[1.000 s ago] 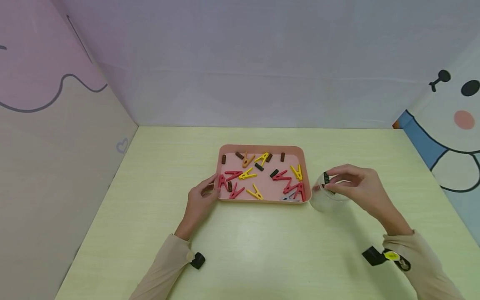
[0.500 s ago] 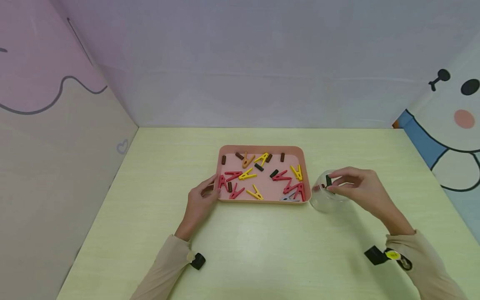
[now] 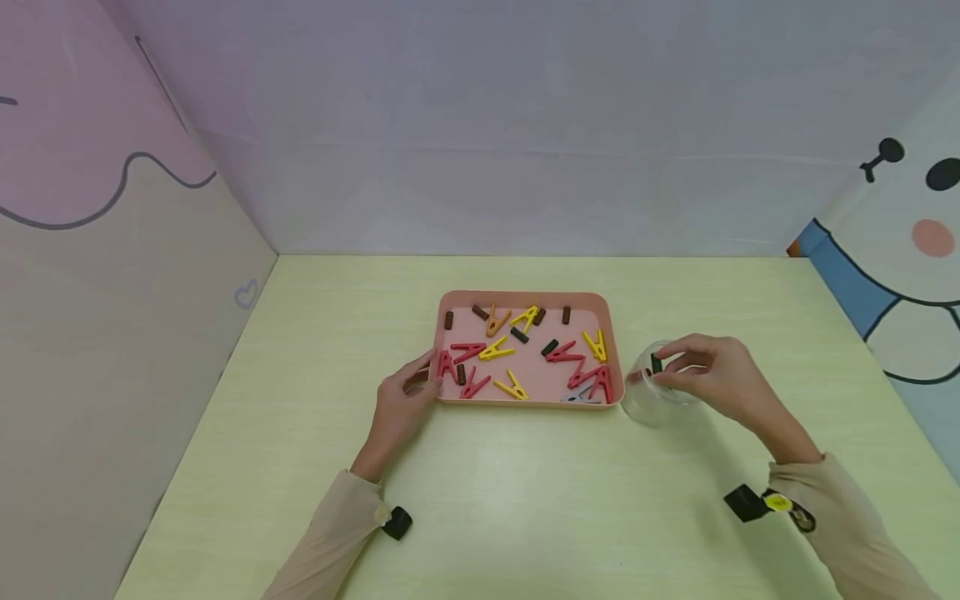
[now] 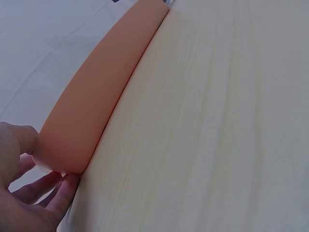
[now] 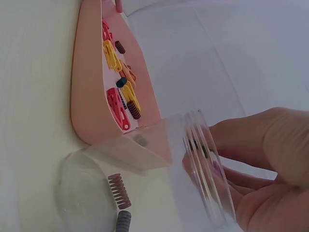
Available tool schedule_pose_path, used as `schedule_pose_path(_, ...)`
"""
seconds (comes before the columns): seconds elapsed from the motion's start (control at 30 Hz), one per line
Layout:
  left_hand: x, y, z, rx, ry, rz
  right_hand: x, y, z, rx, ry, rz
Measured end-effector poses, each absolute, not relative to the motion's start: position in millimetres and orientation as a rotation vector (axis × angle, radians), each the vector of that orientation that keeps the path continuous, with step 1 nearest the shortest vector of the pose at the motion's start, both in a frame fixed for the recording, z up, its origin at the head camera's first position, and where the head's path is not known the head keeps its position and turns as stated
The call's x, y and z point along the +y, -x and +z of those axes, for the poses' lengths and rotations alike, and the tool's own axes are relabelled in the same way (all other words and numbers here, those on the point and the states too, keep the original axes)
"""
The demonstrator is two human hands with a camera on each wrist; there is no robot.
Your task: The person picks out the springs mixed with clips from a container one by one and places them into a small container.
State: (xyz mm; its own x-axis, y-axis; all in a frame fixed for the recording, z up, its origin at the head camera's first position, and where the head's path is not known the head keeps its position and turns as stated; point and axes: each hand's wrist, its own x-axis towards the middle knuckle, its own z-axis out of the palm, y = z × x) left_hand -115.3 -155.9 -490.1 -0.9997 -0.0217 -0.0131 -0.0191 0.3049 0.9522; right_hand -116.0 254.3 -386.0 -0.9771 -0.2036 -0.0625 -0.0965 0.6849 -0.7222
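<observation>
My left hand [image 3: 402, 408] grips the near left corner of a pink tray [image 3: 536, 379], with thumb and fingers against its wall [image 4: 96, 92] in the left wrist view. Over the mouth of a clear jar [image 3: 647, 410], my right hand [image 3: 716, 379] pinches a dark coil spring [image 3: 657, 363] between thumb and fingers. Through the jar's side in the right wrist view, a reddish-brown spring [image 5: 119, 191] and a dark spring [image 5: 123, 222] show low in the jar. The pinched spring is partly hidden by the fingers and jar rim.
Red clips [image 3: 562, 353], yellow clips [image 3: 496, 349], an orange clip [image 3: 496, 321] and a grey clip [image 3: 579, 395] lie in the tray among several dark and brown springs [image 3: 519, 335]. The jar stands close to the tray's right side on a pale wooden table [image 3: 480, 500].
The spring in my right hand has sunk slightly at the jar's mouth, and less of it shows. My left hand stays at the tray's corner.
</observation>
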Motion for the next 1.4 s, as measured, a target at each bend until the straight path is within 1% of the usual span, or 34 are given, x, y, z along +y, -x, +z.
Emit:
schedule_pose_path(0.37, -156, 115, -488, -2.555, -0.049, -1.856, 250, 120, -385, 2.766, 0.293, -1.101)
schedule_pose_path(0.6, -148, 104, -455, -2.579, -0.020, -1.819, 248, 121, -385, 2.762, 0.339, -1.082)
schedule_pose_path(0.73, -147, 101, -451, -2.589, -0.034, -1.810, 247, 122, -384, 2.766, 0.375, -1.061)
schedule_pose_path(1.3, -147, 102, -453, -2.576, -0.023, -1.820, 238, 116, -373, 2.980, 0.493, -1.049)
schedule_pose_path(1.4, -150, 107, -466, -2.568, -0.039, -1.838, 233, 115, -368, 2.992, 0.517, -1.070)
